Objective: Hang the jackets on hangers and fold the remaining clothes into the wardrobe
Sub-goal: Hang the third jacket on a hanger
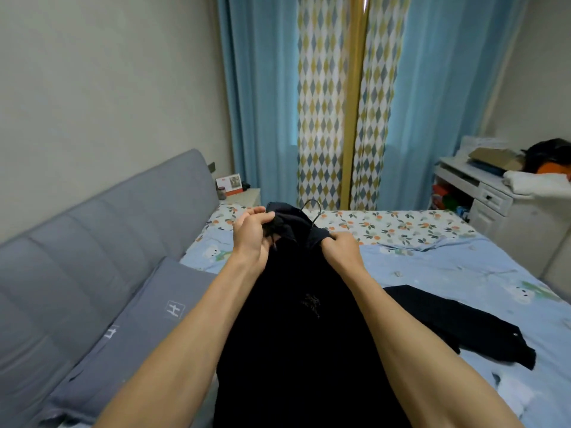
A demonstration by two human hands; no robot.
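Observation:
A black jacket (296,329) hangs in front of me over the bed, held up between both arms. My left hand (251,231) pinches the jacket's collar on the left side. My right hand (341,247) grips the fabric at the right shoulder. The thin black hook of a hanger (313,208) sticks up out of the collar between my hands; the hanger's body is hidden inside the jacket. A second dark garment (457,322) lies flat on the bed to the right.
The bed (448,273) has a light blue patterned sheet. Along the left run a grey padded headboard (102,230) and grey pillows (148,329). Blue curtains (262,103) hang behind. A cluttered white desk (482,186) stands at the right, a nightstand (244,194) at the back left.

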